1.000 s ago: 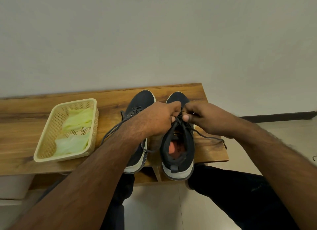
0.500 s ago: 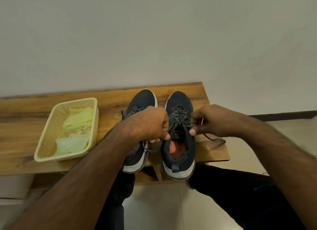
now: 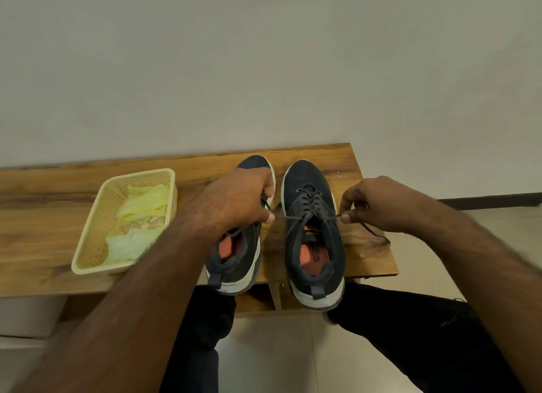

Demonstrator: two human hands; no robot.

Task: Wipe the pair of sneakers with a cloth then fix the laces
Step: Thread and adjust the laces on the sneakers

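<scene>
The right sneaker (image 3: 312, 231) stands on the bench (image 3: 44, 216) in front of me, toe to the wall, heel hanging just past the near edge. Its dark lace (image 3: 308, 216) is drawn out taut to both sides across the top eyelets. My left hand (image 3: 237, 200) pinches one end between thumb and finger, just left of the shoe; my right hand (image 3: 378, 205) pinches the other end just right of it, with the loose tail trailing down onto the wood. So both grips are closed on the lace, neither is free.

The left sneaker (image 3: 234, 246) sits just beside its partner, partly under my left wrist, and I cannot tell from here whether its lace is tied. I judge I am in the lace half of the job: the pale green cloth (image 3: 143, 205) lies crumpled in the cream plastic basket (image 3: 88, 240), well left of the shoes, which suggests the wiping is over. What remains is to knot this lace, and perhaps the other.

The bench is dark-grained wood with an open shelf beneath. Behind it rises a plain pale wall with a dark skirting at right; the floor is light tile, and my knees in dark trousers flank the bench end.
</scene>
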